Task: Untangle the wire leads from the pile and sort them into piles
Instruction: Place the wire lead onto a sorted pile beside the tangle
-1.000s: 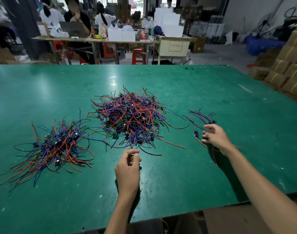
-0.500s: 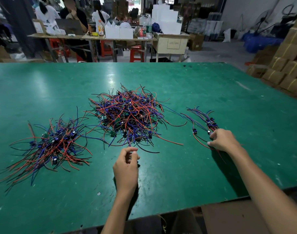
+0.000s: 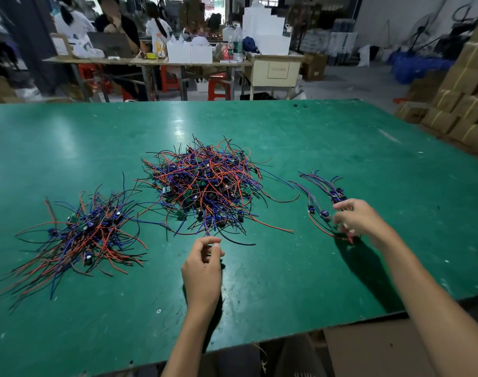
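Observation:
A big tangled pile of red, blue and black wire leads (image 3: 205, 191) with small green boards lies mid-table. A sorted pile (image 3: 80, 235) fans out at the left. A small sorted pile (image 3: 322, 197) lies at the right. My right hand (image 3: 360, 219) rests on the near end of that small pile, fingers spread and touching the leads, a red lead running under it. My left hand (image 3: 202, 268) hovers just in front of the big pile, its fingers loosely curled with nothing seen in them.
The green table (image 3: 287, 281) ends at a near edge by my arms. Stacked cardboard boxes (image 3: 455, 104) stand off the right side. Behind the far edge are a work table (image 3: 156, 61) with bottles and white boxes, red stools and seated people.
My right hand slid slightly right along the small pile, curled over the leads, then spread its fingers. My left hand stayed in place.

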### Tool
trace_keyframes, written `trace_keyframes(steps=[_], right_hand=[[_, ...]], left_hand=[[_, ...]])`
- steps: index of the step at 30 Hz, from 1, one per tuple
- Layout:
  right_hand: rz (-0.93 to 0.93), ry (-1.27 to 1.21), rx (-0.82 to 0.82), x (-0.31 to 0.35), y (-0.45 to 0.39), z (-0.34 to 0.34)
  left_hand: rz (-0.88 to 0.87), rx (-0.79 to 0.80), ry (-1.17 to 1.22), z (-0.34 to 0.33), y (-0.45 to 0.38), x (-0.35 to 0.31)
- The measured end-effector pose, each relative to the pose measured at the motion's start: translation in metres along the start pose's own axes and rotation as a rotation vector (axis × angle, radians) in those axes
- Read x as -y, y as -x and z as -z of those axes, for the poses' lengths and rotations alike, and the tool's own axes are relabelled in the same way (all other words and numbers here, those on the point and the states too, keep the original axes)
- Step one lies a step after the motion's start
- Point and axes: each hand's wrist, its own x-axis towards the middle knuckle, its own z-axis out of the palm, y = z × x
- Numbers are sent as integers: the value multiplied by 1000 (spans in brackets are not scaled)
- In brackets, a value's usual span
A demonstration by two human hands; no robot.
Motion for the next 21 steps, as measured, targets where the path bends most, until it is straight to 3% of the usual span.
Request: trace_keyframes(steps=[3,9,12,13,15,18,21], right_hand=[[-1,-259,46,1,0,3],[132,497,-112,0,6,-10],[307,766,-266,2,12,-27],[390,783,-271,4,15,-35],[499,792,-99,10,18,-53],[402,862,130,8,11,-74],[264,795,-3,15,-3,-84]], left_hand=[[8,6,-2,0,0,1],[7,5,-10,1,0,-2],[14,11,-6,1,1,-2],[15,11,-4,1,1,-2],[13,7,-2,1,0,-2],[15,11,3,0,1,-1],[25,11,10,-1,2,-3]])
